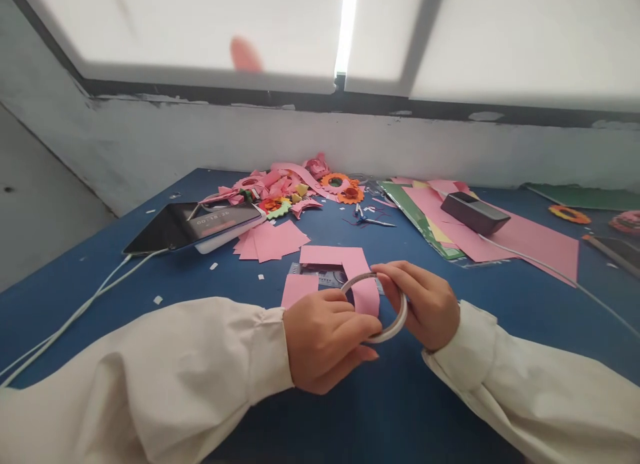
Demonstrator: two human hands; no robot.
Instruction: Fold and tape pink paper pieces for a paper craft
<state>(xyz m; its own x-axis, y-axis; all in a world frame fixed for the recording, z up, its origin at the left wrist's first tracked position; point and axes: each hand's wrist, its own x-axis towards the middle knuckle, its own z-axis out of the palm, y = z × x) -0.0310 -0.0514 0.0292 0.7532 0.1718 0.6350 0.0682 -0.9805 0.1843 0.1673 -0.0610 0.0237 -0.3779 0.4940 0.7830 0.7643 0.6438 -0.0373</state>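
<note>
A thin white ring, which looks like a roll of tape (401,317), is held up over the blue table between both hands. My left hand (327,344) is closed, its fingers pinching the ring's lower left side. Meanwhile the fingertips of my right hand (425,304) grip the upper right edge. Just behind the ring lie a bent pink paper strip (333,255) and a pink paper piece (300,290). A greyish patterned flat item (327,275) shows partly beneath them. My fingers hide part of the ring.
Scissors (373,221) lie beyond the hands. Pink paper squares (270,241), crumpled scraps and orange paper rings (350,194) are piled behind. A cabled phone (200,224) is at left. Pink sheets (540,241) bear a black box (475,213) at right.
</note>
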